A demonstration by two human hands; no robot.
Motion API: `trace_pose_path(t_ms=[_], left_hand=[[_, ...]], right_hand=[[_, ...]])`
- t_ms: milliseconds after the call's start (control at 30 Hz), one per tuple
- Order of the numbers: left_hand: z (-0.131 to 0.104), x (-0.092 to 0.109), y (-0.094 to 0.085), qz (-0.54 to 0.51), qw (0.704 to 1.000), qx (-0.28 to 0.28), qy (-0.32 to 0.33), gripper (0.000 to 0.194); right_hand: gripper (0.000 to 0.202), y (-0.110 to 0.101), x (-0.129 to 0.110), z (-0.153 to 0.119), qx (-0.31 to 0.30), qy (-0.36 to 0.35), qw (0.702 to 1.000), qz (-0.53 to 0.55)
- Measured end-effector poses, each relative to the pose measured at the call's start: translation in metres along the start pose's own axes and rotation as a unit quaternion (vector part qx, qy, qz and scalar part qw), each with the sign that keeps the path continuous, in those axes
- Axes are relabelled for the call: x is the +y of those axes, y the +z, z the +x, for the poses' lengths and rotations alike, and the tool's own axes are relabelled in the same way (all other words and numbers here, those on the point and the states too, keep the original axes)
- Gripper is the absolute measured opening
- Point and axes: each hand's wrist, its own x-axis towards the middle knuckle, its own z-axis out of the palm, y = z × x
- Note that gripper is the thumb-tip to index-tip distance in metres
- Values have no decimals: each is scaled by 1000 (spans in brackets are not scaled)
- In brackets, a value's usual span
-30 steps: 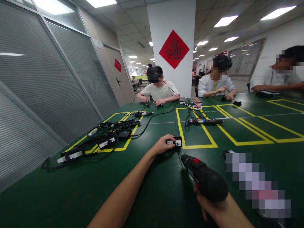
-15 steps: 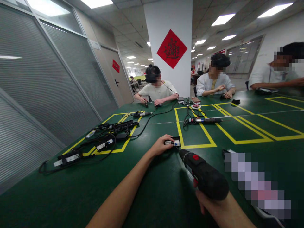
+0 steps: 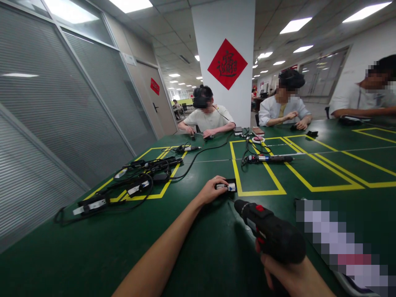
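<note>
Black drill (image 3: pixel 274 235) in right grip (image 3: pixel 276 267), label (image 3: pixel 251 224) illegible

On the bench (image 3: pixel 198 243), from the small case (image 3: pixel 234 181): drill (image 3: pixel 275 235) above the bench at between four and five o'clock, blurred-out item (image 3: pixel 343 247) farther at four, corded screwdriver (image 3: pixel 275 159) at two, cable tangle (image 3: pixel 161 165) between nine and ten.

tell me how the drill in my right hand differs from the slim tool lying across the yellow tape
The drill is held in your right hand, while the slim tool lies on the table. The drill has a thick body with a red patch; the slim tool is straight and narrow, with a blue band. Both are mostly dark.
</note>
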Motion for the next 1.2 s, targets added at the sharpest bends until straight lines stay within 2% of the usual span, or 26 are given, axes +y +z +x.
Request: trace_pose_path(t_ms=[67,200,367,567,667,800,933,967,1000,1067,1133,1200], left_hand=[[0,0,1,-1,1000,0,4,19],[-2,2,2,1,1000,-3,9,20],[-3,5,2,3,1000,0,11,19],[-1,3,2,-2,1000,1,8,18],[-1,1,3,-6,1000,0,4,17],[-1,-1,2,-22,1000,-11,5,20],[-1,0,2,-29,1000,-8,3,20],[-1,0,2,-28,1000,-6,1,19],[-1,1,2,-26,1000,-6,-1,19],[-1,3,1,-24,1000,-7,-3,19],[-1,4,1,-24,1000,-8,-1,19],[-1,5,1,-24,1000,-10,0,18]], right_hand=[[17,-3,9,3,-23,15,1000,4],[9,-9,26,14,-76,93,993,-11],[14,-21,37,31,-79,172,982,-27],[14,-21,42,31,-39,147,988,-31],[13,-21,39,32,-44,155,987,-11],[16,-33,28,43,-120,200,973,-10],[9,-38,24,49,-201,295,934,-9],[10,-36,24,46,-187,282,941,-9],[11,-33,24,40,-136,222,966,-6],[12,-26,19,25,-68,120,990,-22],[14,-19,8,8,-55,87,994,-24],[14,-15,-5,-4,-21,20,998,-51]])
